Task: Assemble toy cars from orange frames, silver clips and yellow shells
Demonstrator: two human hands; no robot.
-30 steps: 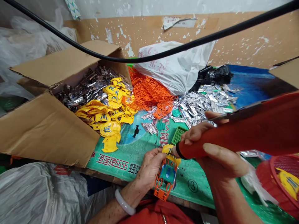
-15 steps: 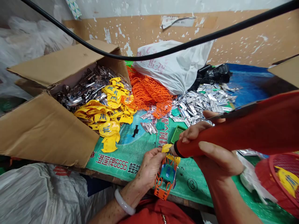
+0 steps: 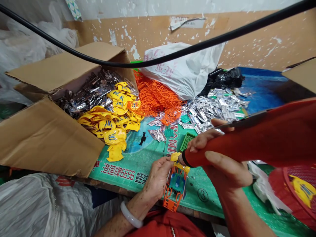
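My left hand [image 3: 159, 176], with a pale bangle [image 3: 130, 215] on its wrist, is closed on the left edge of a plastic toy vehicle body [image 3: 177, 182]. That body has an orange frame, a teal middle and a yellow piece at its far end. My right hand [image 3: 222, 161] is wrapped round a thick red power screwdriver [image 3: 247, 135] that lies across the palm. The tool's tip meets the yellow end of the toy, which hides the exact contact point. A small green basket [image 3: 187, 141] stands just behind the tool's tip.
Yellow printed shells [image 3: 113, 135] spill from an open cardboard box [image 3: 49, 138] at left. Orange lattice parts [image 3: 158, 95], a white sack [image 3: 182, 69] and silver parts [image 3: 207, 108] lie behind. A black cable [image 3: 148, 62] hangs across. A red basket [image 3: 283, 191] stands at right.
The screwdriver and my right hand have shifted slightly left and down, its tip still at the yellow end. My left hand keeps its hold. The overhead cable has swung a little lower at left.
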